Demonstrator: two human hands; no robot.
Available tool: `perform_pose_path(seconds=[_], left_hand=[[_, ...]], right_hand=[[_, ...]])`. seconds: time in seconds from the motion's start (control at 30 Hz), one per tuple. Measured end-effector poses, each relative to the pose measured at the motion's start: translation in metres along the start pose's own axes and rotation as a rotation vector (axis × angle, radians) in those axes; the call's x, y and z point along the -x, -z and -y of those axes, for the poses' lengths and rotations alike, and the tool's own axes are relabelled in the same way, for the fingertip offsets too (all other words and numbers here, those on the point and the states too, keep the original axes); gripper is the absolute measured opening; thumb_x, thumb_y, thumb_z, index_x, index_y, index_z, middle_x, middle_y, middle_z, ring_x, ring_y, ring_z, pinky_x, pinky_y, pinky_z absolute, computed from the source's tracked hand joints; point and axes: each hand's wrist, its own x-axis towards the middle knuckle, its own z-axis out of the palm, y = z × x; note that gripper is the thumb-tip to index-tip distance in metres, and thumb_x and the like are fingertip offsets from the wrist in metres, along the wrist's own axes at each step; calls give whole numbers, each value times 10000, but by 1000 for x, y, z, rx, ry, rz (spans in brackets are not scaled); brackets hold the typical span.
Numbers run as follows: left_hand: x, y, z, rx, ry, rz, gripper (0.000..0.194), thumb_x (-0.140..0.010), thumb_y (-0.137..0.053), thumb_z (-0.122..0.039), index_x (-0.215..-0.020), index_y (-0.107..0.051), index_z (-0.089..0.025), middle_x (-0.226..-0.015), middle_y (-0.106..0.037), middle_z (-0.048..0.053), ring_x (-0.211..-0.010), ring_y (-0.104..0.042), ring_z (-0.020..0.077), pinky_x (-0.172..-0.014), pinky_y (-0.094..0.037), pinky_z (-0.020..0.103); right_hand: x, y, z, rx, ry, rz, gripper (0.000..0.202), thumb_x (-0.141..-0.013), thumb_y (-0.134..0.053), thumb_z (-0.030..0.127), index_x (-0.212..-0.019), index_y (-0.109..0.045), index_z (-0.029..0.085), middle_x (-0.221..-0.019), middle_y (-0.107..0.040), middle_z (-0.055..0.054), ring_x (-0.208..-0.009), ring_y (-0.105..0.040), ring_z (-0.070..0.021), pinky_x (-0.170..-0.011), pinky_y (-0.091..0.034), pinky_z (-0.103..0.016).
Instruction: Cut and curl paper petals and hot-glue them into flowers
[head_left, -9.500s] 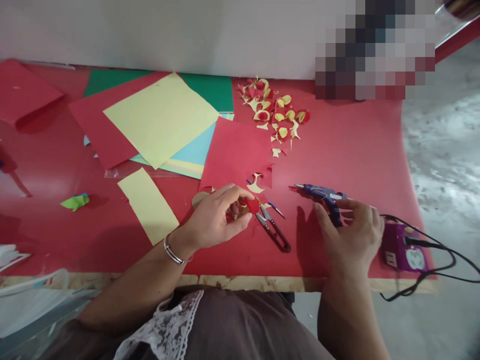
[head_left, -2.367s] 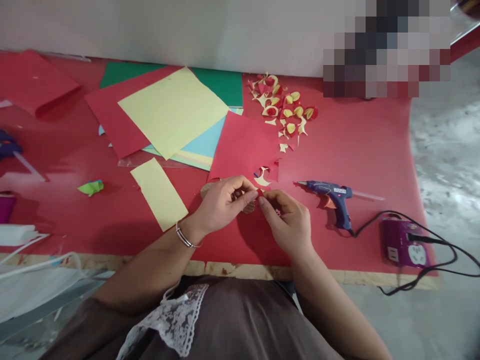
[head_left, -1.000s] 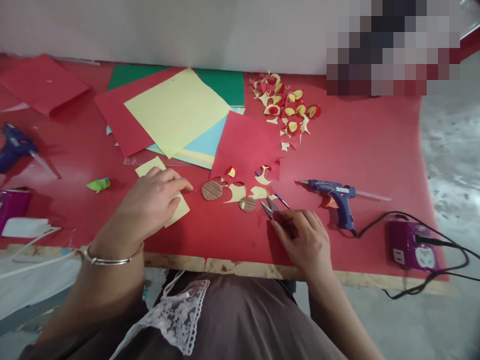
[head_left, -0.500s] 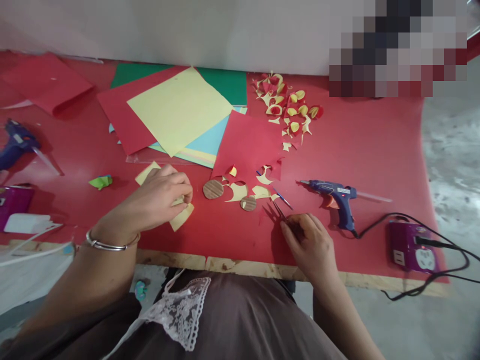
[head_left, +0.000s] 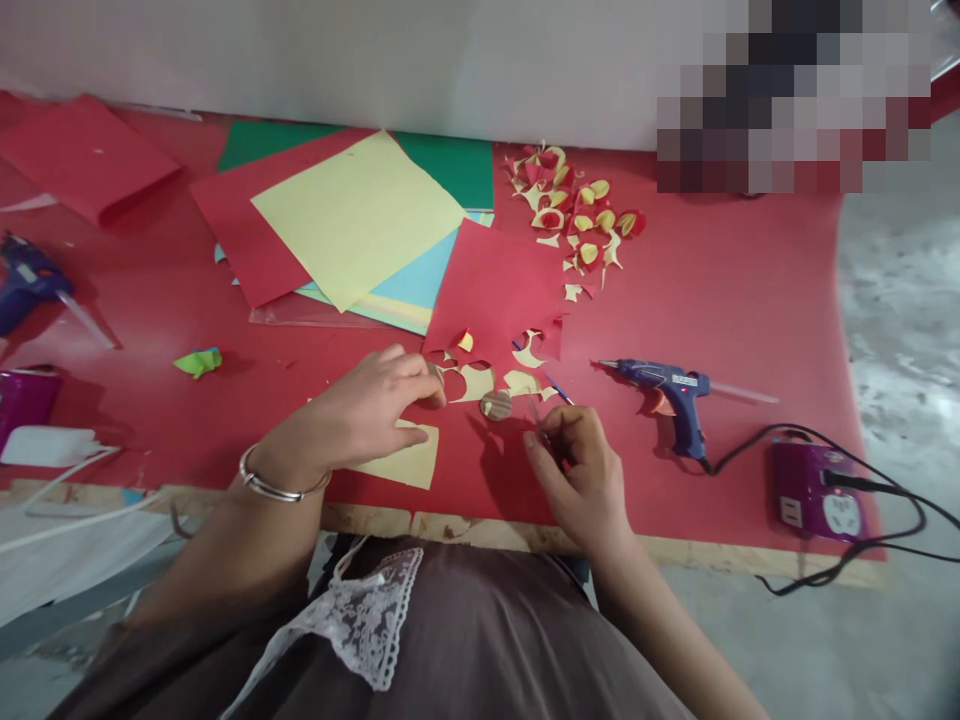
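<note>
My left hand (head_left: 371, 408) is over a strip of yellow paper (head_left: 409, 462), thumb spread away from the bent fingers. Its fingertips reach the spot of a round brown ridged disc, which they hide; whether they touch it I cannot tell. A second, smaller disc (head_left: 496, 405) with a yellow scrap on it lies to the right. In my right hand (head_left: 581, 470), closed fingers grip what look like small scissors (head_left: 538, 422), thin metal points toward the scraps, handles hidden. Cut yellow scraps (head_left: 476, 382) and a blue pen-like stick (head_left: 559, 389) lie just beyond.
A blue glue gun (head_left: 667, 385) lies at right, its cable running to a purple power socket (head_left: 817, 490). Another glue gun (head_left: 34, 280) is far left, near a green paper piece (head_left: 199, 362). Stacked coloured sheets (head_left: 360, 220) and red-yellow paper petals (head_left: 585, 220) lie behind.
My left hand has moved right, and its fingers now cover the larger disc. The yellow strip has shifted right and turned. My right hand has moved slightly left with the scissors.
</note>
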Motion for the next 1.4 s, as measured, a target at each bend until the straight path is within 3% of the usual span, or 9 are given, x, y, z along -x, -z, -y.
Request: perform_pose_path(seconds=[0.17,0.3,0.43,0.5,0.67,0.8,0.97,1.17,1.4], left_hand=[[21,-12,11,-57,68,7,37,-935,-727,-185,-914,-739,-213,-1025,-664,58,-1020,-520,271,-889,-391,393],[22,-20,9,-57,24,-63,111,-954,-706,-174,-846,-719,-199,-989,-677,63,-968,-523,260,-863,-406,386],[9,-14,-7,132,94,-172,52,-931,-666,-137,-907,-669,-183,-920,-714,33,-894,-637,210,-816,-462,345],[-3,-9,-18,300,147,-225,18,-950,-679,-210,-954,-670,-195,-944,-755,17,-863,-687,184,-774,-480,319],[-36,-6,-35,600,126,-255,233,-919,-721,-264,-1141,-704,-195,-950,-757,30,-891,-729,175,-783,-550,287],[-47,-13,-33,788,64,-206,180,-902,-751,-303,-1024,-723,-173,-880,-718,30,-807,-677,150,-723,-540,262],[-46,-16,-32,894,-12,-215,219,-889,-778,-312,-864,-604,-181,-836,-627,0,-754,-584,117,-680,-484,237],[-49,-22,-32,823,-1,-68,286,-925,-730,-410,-810,-628,-168,-704,-551,-25,-640,-442,98,-569,-337,236],[-48,-22,-24,852,34,-184,368,-906,-739,-358,-695,-492,-185,-684,-394,-51,-631,-354,87,-577,-304,241]], right_hand=[[-1,-10,3,-13,-58,41,222,-919,-700,389,-1062,-612,245,-801,-611,37,-634,-533,-123,-585,-429,-233],[-2,-11,4,-21,-78,90,285,-919,-693,380,-1165,-651,241,-760,-569,54,-613,-510,-122,-582,-420,-233],[-4,-10,9,-52,-86,103,316,-931,-695,404,-1196,-682,234,-730,-542,62,-592,-483,-118,-574,-409,-238],[-7,-9,11,-78,-93,84,307,-935,-706,433,-1165,-699,229,-715,-550,60,-594,-489,-120,-569,-408,-240],[-16,-7,11,-129,-125,-5,323,-903,-761,477,-1090,-720,216,-722,-605,44,-602,-517,-125,-575,-435,-248],[-23,-4,9,-190,-144,-9,276,-901,-755,464,-987,-713,205,-760,-645,17,-639,-547,-130,-603,-464,-249],[-29,-2,11,-183,-135,23,252,-907,-705,407,-770,-629,210,-642,-486,54,-561,-407,-99,-532,-349,-234],[-31,-3,10,-189,-157,42,308,-900,-746,476,-781,-651,207,-659,-542,40,-593,-452,-113,-558,-383,-238],[-21,10,-3,-70,-124,26,418,-916,-739,599,-816,-691,197,-687,-606,14,-614,-489,-131,-582,-413,-252]])
